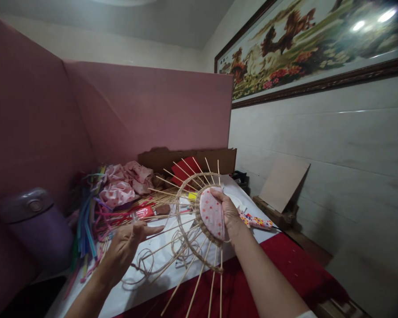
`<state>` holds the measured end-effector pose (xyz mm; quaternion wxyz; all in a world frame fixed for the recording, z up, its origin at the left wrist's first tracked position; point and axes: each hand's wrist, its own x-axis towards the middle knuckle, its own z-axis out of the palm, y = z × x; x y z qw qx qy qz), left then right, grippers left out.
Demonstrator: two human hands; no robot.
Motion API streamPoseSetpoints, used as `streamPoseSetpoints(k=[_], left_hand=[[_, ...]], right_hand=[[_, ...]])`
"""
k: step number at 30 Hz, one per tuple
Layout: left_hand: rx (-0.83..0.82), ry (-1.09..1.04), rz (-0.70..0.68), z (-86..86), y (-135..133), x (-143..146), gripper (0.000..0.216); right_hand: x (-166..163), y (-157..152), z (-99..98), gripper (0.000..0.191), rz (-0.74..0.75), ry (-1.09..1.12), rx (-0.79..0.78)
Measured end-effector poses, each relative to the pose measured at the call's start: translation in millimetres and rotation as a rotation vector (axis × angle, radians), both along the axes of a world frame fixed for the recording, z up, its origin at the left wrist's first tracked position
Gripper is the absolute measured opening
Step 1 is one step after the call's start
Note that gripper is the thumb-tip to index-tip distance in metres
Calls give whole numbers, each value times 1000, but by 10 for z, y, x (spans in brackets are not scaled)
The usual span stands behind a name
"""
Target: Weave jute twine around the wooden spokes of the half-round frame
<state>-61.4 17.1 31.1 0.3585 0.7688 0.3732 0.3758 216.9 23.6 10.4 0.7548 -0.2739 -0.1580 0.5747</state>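
My right hand (230, 212) is closed on the straight side of a half-round woven piece (214, 214). The piece has a pink polka-dot fabric centre and a braided twine border. Thin wooden sticks (195, 289) fan out from it, and an outer arc of twine (182, 229) crosses them. My left hand (128, 247) is at the left of the fan. Its index finger is stretched out near a stick's outer part, while the other fingers are curled. I see nothing held in it. Loose loops of twine (146, 265) lie below, on the white table covering.
Pink dotted cloth (122, 183), coloured pipe cleaners (86, 225) and many loose sticks lie at the left. A purple bin (36, 225) stands beside them. A flower-patterned item (257, 221) lies right of my hand. Red cloth (285, 265) covers the front edge.
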Motion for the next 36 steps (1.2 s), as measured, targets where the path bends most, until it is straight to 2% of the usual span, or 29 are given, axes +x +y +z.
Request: streamPoseSetpoints(k=[8,11,14,17,19,23,26,29,32,36], left_hand=[[-157,-63,14,-17,18,30,67],[-223,-151,-14,-1,16,84,75],[-366,-250,-31,20,9,139,84],[-481,-258,-44,33,-8,160,89],[-468,-224,-14,26,-18,150,89],[-278,-130,107,-5,-12,101,82],[-134,16,94,-6,3,64,77],[111,269,135,16,-4,50,61],[385,510,257,22,-33,71,49],[680,627,344,-12,-72,110,38]], right_hand=[[22,10,-3,7,-4,27,-23],[18,3,-11,6,9,40,-28],[20,9,-14,7,4,52,-34],[28,21,-4,6,-16,62,-34],[34,28,5,7,-38,63,-23],[42,43,6,11,-90,41,4],[45,58,-4,13,-123,15,7],[48,71,-15,15,-148,-4,4],[51,82,-25,16,-175,-9,2],[48,90,-24,16,-198,-9,0]])
